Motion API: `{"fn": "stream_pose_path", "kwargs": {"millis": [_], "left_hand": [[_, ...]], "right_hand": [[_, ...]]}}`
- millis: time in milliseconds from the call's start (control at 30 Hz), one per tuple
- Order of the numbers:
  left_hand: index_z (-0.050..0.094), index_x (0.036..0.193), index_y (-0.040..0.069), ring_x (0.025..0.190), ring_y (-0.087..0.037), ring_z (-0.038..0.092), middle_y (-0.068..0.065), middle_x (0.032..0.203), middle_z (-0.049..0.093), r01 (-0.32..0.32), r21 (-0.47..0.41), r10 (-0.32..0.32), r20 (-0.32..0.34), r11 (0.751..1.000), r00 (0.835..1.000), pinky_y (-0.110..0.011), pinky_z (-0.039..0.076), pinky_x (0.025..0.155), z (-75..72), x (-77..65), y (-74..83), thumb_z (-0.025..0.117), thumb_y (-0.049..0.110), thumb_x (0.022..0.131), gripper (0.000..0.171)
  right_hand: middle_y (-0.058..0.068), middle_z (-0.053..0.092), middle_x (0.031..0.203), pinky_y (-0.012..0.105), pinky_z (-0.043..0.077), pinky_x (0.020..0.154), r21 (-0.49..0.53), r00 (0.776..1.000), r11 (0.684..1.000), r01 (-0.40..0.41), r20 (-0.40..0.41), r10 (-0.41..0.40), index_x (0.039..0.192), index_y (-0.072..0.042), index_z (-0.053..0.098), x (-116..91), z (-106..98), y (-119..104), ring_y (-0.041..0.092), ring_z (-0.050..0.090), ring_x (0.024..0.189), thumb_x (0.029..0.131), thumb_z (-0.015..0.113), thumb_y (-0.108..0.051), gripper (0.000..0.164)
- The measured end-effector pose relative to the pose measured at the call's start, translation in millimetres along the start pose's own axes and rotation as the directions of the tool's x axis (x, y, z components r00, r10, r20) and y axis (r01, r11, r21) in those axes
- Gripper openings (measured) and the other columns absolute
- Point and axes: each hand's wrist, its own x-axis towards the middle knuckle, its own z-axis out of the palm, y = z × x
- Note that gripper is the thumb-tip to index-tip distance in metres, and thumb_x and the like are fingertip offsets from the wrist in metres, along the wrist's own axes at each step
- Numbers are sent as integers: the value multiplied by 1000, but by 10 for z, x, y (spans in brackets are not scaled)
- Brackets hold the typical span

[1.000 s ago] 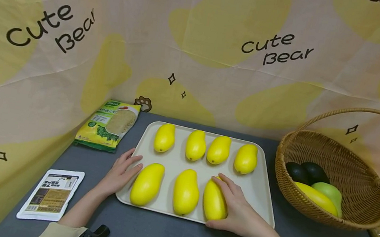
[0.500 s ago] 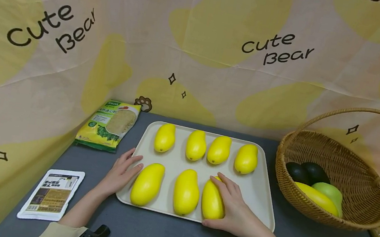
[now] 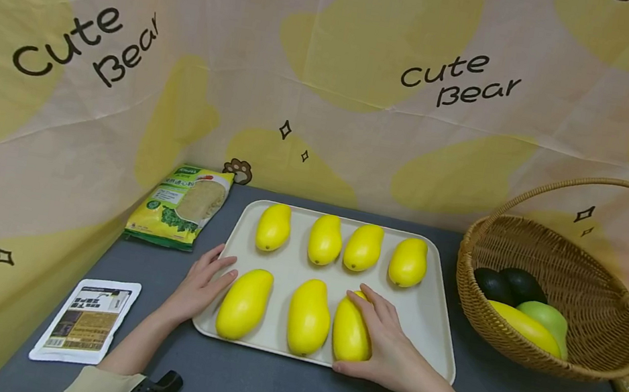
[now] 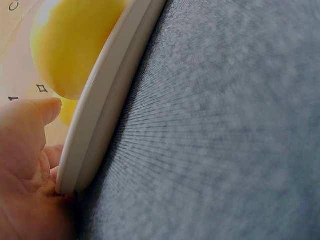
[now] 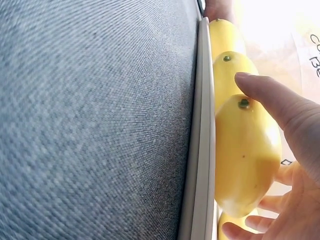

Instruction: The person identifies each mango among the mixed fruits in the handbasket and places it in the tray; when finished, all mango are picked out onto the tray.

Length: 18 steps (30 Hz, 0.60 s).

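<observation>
A cream tray [image 3: 428, 335] bears two rows of yellow mangoes. In the head view my right hand [image 3: 388, 353] holds the right mango [image 3: 350, 337] of the front row, fingers at its far end, thumb by its near end; it sits low on the tray. The right wrist view shows the thumb [image 5: 267, 95] beside the stem end. My left hand [image 3: 198, 288] rests on the tray's left edge, fingers spread and fairly straight, close to the left front mango [image 3: 244, 305]. Between the two stands the middle front mango [image 3: 309, 317]. Several smaller-looking mangoes [image 3: 363, 248] form the back row.
A wicker basket [image 3: 600, 327] with a tall handle stands right of the tray, holding dark, green and yellow fruit. Left lie a yellow-green food packet [image 3: 181, 206] and a white pouch [image 3: 86, 322]. A printed cloth [image 3: 350, 120] hangs behind the grey table [image 3: 261, 391].
My right hand has shifted slightly left with the right front mango, bringing it nearer the middle one. The left hand and the tray have stayed in place.
</observation>
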Motion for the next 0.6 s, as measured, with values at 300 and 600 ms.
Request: {"fn": "stream_pose_path", "kwargs": {"millis": [300, 600], "left_hand": [[47, 142, 0, 143, -45, 9, -18, 160, 12, -1, 0, 1, -2, 1000, 1000, -68, 15, 106, 19, 6, -1, 50, 40, 101, 57], [46, 143, 1, 144, -44, 7, -17, 160, 12, 9, 1, -9, 4, 1000, 1000, -67, 13, 107, 7, 5, 0, 49, 40, 102, 56]], "right_hand": [[15, 20, 158, 57, 34, 104, 3, 1000, 1000, 8, 3, -8, 150, -15, 35, -12, -3, 6, 33, 24, 139, 68, 86, -48, 103], [16, 22, 157, 59, 34, 103, -5, 999, 999, 33, -20, -33, 149, -12, 36, -31, -9, 17, 35, 26, 137, 70, 84, -51, 100]]}}
